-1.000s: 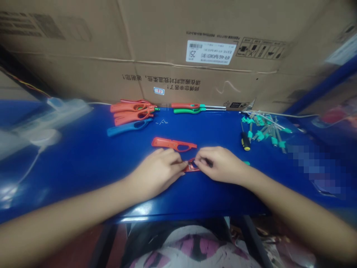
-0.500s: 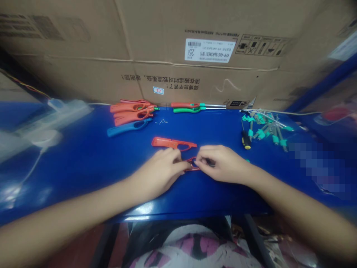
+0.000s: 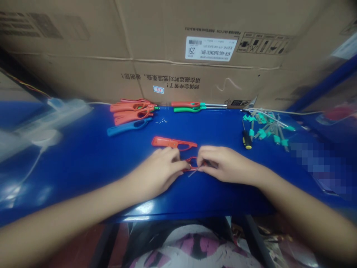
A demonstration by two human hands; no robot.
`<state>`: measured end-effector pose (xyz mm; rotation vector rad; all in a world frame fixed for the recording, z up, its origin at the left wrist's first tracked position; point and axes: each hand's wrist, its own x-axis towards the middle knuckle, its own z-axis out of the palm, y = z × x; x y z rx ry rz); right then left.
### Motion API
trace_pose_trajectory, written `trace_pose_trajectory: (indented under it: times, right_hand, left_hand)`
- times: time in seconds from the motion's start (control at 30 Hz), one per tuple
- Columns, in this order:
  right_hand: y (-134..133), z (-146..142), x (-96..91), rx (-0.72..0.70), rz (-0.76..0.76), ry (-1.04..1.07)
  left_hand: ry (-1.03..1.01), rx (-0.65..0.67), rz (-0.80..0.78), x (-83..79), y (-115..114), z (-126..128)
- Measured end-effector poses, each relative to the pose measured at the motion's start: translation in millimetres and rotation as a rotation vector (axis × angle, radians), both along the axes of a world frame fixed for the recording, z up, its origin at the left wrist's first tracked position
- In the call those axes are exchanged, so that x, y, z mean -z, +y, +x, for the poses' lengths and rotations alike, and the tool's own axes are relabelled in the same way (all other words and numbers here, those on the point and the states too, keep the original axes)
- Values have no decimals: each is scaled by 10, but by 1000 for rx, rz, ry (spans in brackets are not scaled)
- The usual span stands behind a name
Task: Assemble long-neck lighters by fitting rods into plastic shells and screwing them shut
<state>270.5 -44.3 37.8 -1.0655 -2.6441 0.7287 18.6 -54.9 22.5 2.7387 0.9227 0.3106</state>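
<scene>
My left hand [image 3: 158, 173] and my right hand [image 3: 223, 163] meet at the middle of the blue table [image 3: 83, 160]. Both are closed on a red plastic shell [image 3: 191, 163], mostly hidden under the fingers. A thin pale wire [image 3: 193, 172] pokes out below the right fingertips. Just behind the hands lies a matching orange shell half [image 3: 173, 143].
A stack of orange shells [image 3: 131, 111] and a blue one [image 3: 126, 127] lie at the back left. Two assembled lighters, red and green [image 3: 195, 107], rest by the cardboard box [image 3: 178, 52]. A small yellow-black screwdriver [image 3: 246, 140] and several teal-tipped metal tubes [image 3: 266, 128] lie at the right. White cable at left.
The hands stayed in place. My right fingers shifted slightly on the red shell, and a thin wire now shows below them.
</scene>
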Motion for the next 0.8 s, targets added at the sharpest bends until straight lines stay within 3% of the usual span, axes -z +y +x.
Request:
trace_pose_trajectory:
  times: [0.23,0.8]
  right_hand:
    - [6,41,-29,86,-63,51]
    - [12,41,-2,27,-5,12]
  left_hand:
    - [27,24,38,-10,1,-22]
    - [13,27,16,12,19,-34]
